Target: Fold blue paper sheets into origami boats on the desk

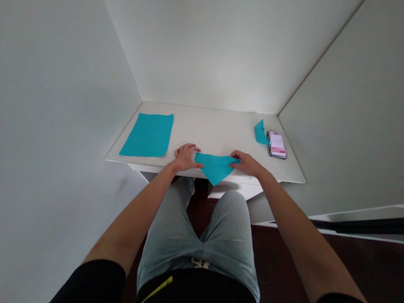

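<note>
A folded sheet of turquoise paper (216, 167) lies at the front edge of the desk, its pointed corner hanging over the edge towards me. My left hand (185, 157) is at the paper's left end, thumb on top of the sheet and the other fingers bent beside it on the desk. At the right end my right hand (244, 163) pinches the paper's corner between thumb and fingers. Fingertips under the sheet are hidden.
Flat on the left of the white desk (212, 128) lies a turquoise sheet (149, 135). A folded turquoise paper piece (260, 132) rests at the back right, beside a blurred-out phone-like object (277, 145). Walls enclose the desk at the back and both sides.
</note>
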The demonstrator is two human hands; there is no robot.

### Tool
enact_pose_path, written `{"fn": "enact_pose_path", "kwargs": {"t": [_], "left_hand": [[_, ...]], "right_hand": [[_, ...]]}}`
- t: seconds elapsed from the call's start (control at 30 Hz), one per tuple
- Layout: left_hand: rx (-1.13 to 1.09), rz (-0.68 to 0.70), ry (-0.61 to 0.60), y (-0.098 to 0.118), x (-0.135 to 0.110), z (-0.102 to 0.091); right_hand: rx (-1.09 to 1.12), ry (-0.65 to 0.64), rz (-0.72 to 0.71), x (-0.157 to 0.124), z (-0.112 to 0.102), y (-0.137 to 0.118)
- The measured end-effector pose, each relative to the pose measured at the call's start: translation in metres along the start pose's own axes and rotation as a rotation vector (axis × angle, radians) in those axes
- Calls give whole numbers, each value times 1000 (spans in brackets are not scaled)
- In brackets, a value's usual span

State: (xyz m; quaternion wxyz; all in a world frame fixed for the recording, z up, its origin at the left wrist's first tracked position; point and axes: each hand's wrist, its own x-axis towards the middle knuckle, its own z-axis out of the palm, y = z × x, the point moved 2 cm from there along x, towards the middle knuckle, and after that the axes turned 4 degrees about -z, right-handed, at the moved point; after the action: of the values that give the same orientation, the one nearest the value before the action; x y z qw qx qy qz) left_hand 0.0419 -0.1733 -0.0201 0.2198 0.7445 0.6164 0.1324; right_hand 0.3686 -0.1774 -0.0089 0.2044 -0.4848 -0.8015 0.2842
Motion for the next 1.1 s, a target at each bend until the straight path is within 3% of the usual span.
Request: {"fn": "enact_pose_path", "kwargs": {"t": [0.17,0.43,0.67,1.1], "left_hand": [[-4,-8,-29,1,-1,-1],[-24,-3,24,3,-2,0],[-39,-23,30,2,1,1],[-121,-29,136,8,-3,1]], "right_hand": [[65,66,131,-2,3,16],[258,233,89,-12,8,23],[375,221,115,-7,12,26],[240,352,76,-10,13,30]]}}
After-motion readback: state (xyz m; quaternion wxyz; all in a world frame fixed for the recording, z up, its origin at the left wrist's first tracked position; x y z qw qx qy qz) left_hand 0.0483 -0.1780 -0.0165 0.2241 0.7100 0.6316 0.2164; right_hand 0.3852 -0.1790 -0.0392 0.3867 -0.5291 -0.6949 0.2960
